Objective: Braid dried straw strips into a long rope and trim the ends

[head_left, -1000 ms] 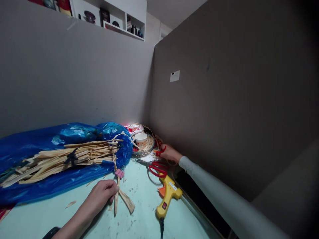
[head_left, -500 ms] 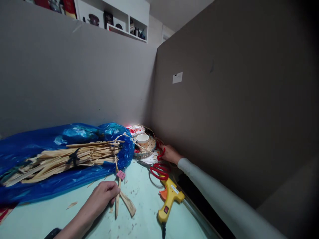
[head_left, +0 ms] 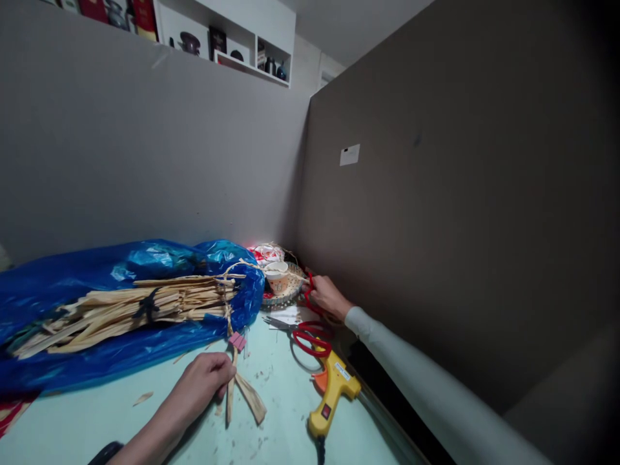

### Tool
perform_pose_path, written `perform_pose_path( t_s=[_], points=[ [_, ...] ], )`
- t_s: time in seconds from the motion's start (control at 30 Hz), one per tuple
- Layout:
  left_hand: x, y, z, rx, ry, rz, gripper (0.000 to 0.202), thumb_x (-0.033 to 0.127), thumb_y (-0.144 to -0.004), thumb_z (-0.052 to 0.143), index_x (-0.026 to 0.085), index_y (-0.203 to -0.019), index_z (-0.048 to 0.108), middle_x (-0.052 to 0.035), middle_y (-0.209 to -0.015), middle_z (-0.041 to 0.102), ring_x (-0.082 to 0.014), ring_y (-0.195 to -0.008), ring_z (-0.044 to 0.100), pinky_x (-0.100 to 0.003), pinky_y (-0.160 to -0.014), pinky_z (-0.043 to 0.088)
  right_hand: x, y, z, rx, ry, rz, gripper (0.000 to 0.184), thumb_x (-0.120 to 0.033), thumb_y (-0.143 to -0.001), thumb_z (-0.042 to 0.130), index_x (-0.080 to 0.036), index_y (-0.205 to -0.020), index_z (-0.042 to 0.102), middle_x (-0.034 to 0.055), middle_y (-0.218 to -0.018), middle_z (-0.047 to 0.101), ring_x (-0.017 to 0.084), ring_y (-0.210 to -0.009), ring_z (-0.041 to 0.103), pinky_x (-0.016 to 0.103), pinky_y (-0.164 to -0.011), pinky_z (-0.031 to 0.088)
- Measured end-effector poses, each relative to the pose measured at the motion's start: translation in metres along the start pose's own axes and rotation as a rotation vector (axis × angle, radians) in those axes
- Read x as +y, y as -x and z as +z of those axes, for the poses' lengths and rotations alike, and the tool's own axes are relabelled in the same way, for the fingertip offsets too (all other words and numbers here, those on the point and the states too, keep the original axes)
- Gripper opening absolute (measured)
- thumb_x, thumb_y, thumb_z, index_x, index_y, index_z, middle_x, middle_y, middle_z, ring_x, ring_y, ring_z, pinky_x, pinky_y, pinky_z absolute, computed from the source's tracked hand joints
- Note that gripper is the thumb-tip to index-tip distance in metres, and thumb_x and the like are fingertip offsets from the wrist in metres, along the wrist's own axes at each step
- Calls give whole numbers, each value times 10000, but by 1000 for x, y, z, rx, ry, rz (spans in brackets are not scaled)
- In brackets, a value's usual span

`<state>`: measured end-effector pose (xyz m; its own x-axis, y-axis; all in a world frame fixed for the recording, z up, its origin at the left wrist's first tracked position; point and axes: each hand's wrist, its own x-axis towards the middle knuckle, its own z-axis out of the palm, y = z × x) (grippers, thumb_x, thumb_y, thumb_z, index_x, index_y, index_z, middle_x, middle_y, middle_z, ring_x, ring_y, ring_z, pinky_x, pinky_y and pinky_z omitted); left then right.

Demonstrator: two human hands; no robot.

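Observation:
My left hand rests on the pale green table, its fingers pinched on a crossed pair of dry straw strips topped by a pink binder clip. My right hand, on a grey-sleeved arm, reaches to the far corner and closes on a thin red cord at the rim of a shallow woven basket. A white paper cup sits tilted in that basket. Red-handled scissors lie just in front of my right wrist.
A yellow glue gun lies near the table's right edge, cord toward me. A tied bundle of straw strips lies on a blue plastic bag across the left. Grey partition walls close off the back and right. Straw scraps dot the tabletop.
My right hand has shifted slightly left and up at the basket, and the basket with its cup now tilts. My left hand stays on the straw strips.

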<state>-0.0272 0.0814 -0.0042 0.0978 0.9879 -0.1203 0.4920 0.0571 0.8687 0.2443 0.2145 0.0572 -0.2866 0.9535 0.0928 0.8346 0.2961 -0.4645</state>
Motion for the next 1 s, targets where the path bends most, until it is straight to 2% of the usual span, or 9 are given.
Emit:
perform_pose_path(
  t_s=[0.17, 0.3, 0.43, 0.57, 0.7, 0.8, 0.87, 0.93, 1.0],
  points=[
    [-1, -1, -2, -3, -9, -11, 358, 444, -673, 547, 229, -427, 403, 44, -405, 449, -147, -473, 395, -272, -542, 274, -2, -6, -35, 135, -164, 26, 323, -331, -915, 564, -145, -1180, 571, 78, -1179, 586, 234, -997, 603, 415, -826, 522],
    [1, 2, -2, -3, 1, -9, 371, 465, -699, 537, 226, -446, 410, 46, -418, 454, -146, -481, 391, -271, -552, 279, 1, -12, -61, 162, -265, 86, 324, -331, -916, 564, -146, -1182, 569, 78, -1178, 586, 233, -993, 604, 413, -822, 524],
    [3, 3, -2, -15, 6, -13, 387, 483, -690, 560, 230, -447, 395, 51, -422, 446, -144, -474, 385, -271, -546, 274, 0, -12, -76, 163, -326, 103, 320, -317, -924, 555, -153, -1200, 552, 92, -1173, 586, 207, -973, 610, 407, -812, 529],
    [3, 2, -3, -16, -9, -16, 391, 478, -689, 571, 232, -444, 389, 56, -415, 423, -142, -469, 370, -270, -541, 257, -15, -13, -87, 215, -294, 24, 286, -317, -926, 552, -140, -1148, 577, 81, -1109, 613, 193, -925, 622, 389, -788, 533],
    [-1, 0, -3, -20, -22, -4, 383, 453, -707, 552, 234, -442, 385, 57, -424, 406, -139, -467, 363, -270, -545, 259, -48, -22, -101, 333, -194, -148, 197, -200, -881, 562, -93, -1016, 658, 84, -944, 672, 209, -920, 615, 389, -877, 464],
    [-5, -1, -1, -14, -21, 2, 380, 465, -707, 531, 236, -440, 389, 54, -425, 403, -140, -466, 367, -269, -539, 271, -86, -32, -109, 402, -159, -311, 286, -142, -854, 524, -98, -1105, 652, 96, -1034, 682, 207, -993, 598, 360, -941, 413],
    [-5, -1, 0, -5, -19, 1, 375, 476, -697, 522, 236, -439, 395, 47, -420, 418, -144, -466, 380, -269, -535, 283, -114, -36, -113, 426, -160, -426, 382, -75, -812, 507, -136, -1168, 631, 68, -1144, 659, 174, -1048, 581, 308, -960, 400],
    [-3, -1, 1, 5, -22, -4, 360, 472, -683, 517, 237, -436, 399, 37, -410, 440, -152, -466, 401, -275, -534, 297, -141, -36, -116, 426, -192, -539, 358, -95, -811, 501, -162, -1126, 656, 29, -1096, 672, 157, -1020, 591, 295, -925, 429],
    [1, 0, 1, 16, -20, -6, 322, 442, -666, 504, 241, -435, 401, 29, -408, 455, -164, -471, 431, -285, -539, 313, -165, -31, -119, 401, -305, -672, 270, -209, -856, 495, -140, -1037, 683, 13, -948, 686, 153, -905, 623, 303, -835, 481]
  ],
)
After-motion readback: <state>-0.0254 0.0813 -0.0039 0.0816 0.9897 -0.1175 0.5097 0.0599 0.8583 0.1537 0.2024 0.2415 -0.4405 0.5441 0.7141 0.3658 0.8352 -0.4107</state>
